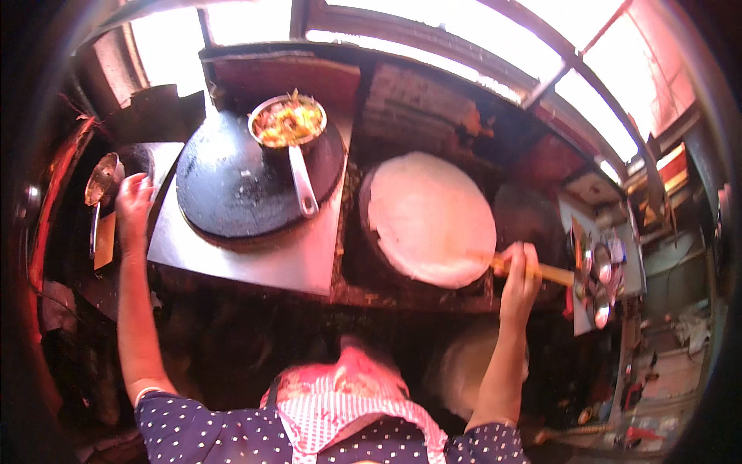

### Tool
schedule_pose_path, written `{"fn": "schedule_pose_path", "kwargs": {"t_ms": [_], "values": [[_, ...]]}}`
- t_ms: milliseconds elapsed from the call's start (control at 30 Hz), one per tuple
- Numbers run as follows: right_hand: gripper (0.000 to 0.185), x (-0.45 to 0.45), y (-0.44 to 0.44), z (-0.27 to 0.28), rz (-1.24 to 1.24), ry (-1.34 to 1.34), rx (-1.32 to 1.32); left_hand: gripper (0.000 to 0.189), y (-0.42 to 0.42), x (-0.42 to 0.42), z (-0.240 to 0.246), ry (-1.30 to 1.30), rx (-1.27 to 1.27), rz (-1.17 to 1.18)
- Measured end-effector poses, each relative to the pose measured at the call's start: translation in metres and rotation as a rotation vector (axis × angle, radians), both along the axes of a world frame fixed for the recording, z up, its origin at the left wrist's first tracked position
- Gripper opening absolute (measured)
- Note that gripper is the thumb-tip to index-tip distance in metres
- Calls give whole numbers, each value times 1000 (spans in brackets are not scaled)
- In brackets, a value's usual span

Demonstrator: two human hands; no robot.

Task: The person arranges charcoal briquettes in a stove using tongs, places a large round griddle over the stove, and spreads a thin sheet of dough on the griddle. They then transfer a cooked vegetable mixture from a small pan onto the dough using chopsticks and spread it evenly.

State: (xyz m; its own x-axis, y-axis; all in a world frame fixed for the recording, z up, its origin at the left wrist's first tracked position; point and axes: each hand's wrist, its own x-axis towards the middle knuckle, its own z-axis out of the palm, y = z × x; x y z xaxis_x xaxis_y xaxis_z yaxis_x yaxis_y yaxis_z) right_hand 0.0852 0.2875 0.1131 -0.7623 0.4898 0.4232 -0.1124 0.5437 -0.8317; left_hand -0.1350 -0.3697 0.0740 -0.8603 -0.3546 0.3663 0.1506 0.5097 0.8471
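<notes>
My right hand (520, 269) grips a flat wooden stick (550, 272), its blurred end over the lower right part of a large, thin, pale round of batter or flatbread (435, 220) on a dark griddle. My left hand (136, 194) is at the far left, beside a metal pan or ladle (104, 178); whether it touches anything is unclear. Between the hands lies a black round griddle plate (232, 180) on a metal sheet. On its upper right part stands a saucepan (288, 122) of chopped, mixed food, its metal handle pointing towards me.
At the right, a side shelf (584, 316) holds several metal bowls or ladles (603, 264). A large pale round vessel (472, 371) stands low, near my right forearm. Window frames run behind the griddles, and a yellow board (105, 240) is at the far left.
</notes>
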Motion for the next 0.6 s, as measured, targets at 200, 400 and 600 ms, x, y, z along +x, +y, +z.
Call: {"fn": "schedule_pose_path", "kwargs": {"t_ms": [200, 400, 600], "values": [[28, -66, 21, -16, 102, -112, -184, 50, 202, 26, -18, -403, 874, -672], [29, -57, 18, -18, 156, -235, -93, 53, 247, -22, -48, -472, 1200, -844], [31, -53, 15, -28, 167, -146, -131, 18, 273, -48, -53, -507, 1735, -975]]}}
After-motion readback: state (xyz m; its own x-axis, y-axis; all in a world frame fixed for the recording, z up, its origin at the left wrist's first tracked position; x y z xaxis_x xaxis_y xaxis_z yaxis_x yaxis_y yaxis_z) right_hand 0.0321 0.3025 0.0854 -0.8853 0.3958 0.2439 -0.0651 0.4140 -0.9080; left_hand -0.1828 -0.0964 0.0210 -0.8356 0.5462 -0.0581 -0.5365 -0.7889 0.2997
